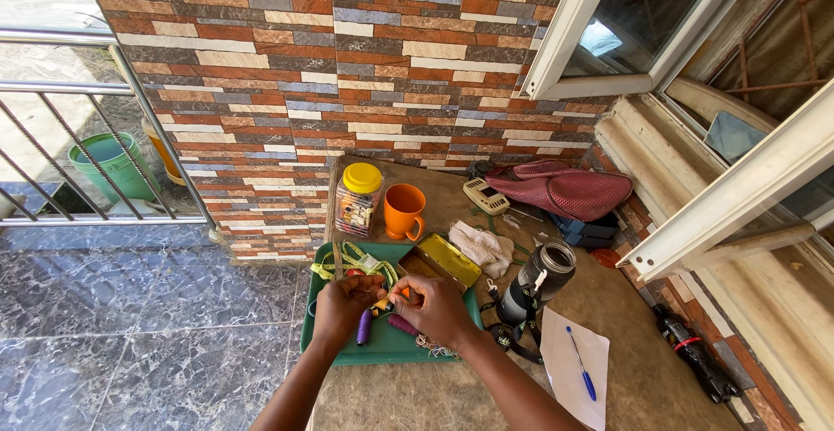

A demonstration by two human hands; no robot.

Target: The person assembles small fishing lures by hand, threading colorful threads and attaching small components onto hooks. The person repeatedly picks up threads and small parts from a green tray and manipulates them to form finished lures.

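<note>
Low in the middle of the frame, both hands meet over a green tray (326, 344) on the brown table (625, 344). The left hand (341, 306) is curled, its fingers (369, 290) pinched on something small and orange-yellow between the two hands; I cannot tell what it is. The right hand (437, 309) is closed too, its fingertips touching the same small thing. A purple thread spool (364, 328) lies on the tray just below the left hand's fingers, apart from them. A yellow-green measuring tape (358, 261) is heaped above the hands, beside an open yellow tin (447, 261). Further up stand a yellow-lidded jar (359, 201) and an orange mug (404, 211). To the right are a black flask (540, 281) and a blue pen (582, 375) on paper (565, 379).
</note>
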